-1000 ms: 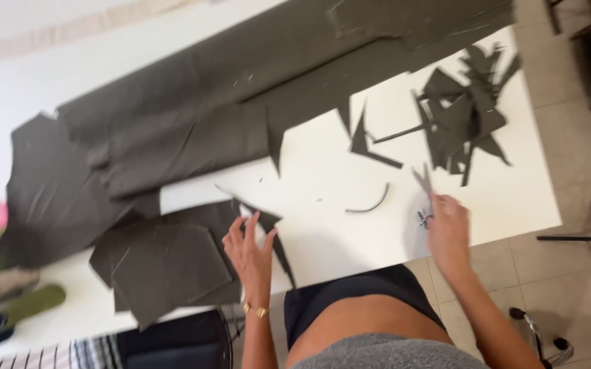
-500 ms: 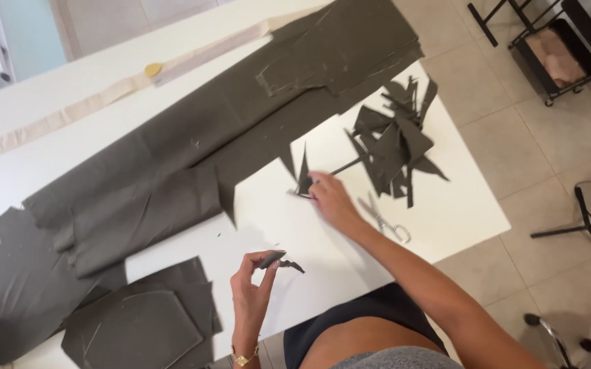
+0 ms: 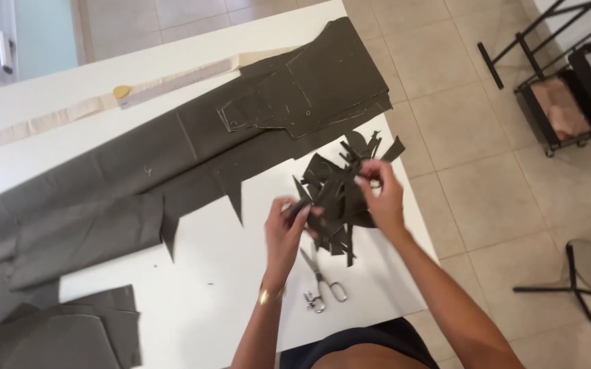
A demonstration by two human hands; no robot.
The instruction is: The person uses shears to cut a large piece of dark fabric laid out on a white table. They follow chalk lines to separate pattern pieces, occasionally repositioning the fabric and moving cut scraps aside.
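— Scraps of dark olive fabric (image 3: 336, 198) sit heaped near the white table's (image 3: 241, 273) right edge; your right hand (image 3: 377, 195) pinches some at the top, your left hand (image 3: 288, 229) pinches a strip.

— Risk?

— Loose offcuts could slide over the edge. Steel scissors (image 3: 322, 287) lie just below your left wrist; you might knock them.

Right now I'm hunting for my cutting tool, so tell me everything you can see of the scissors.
The scissors lie flat on the white table, near its front edge, just below the pile of dark fabric scraps. They look like metal, silvery, with two loop handles toward the person and blades pointing up-left toward the left hand. The blades look closed or nearly so. Neither hand touches them.
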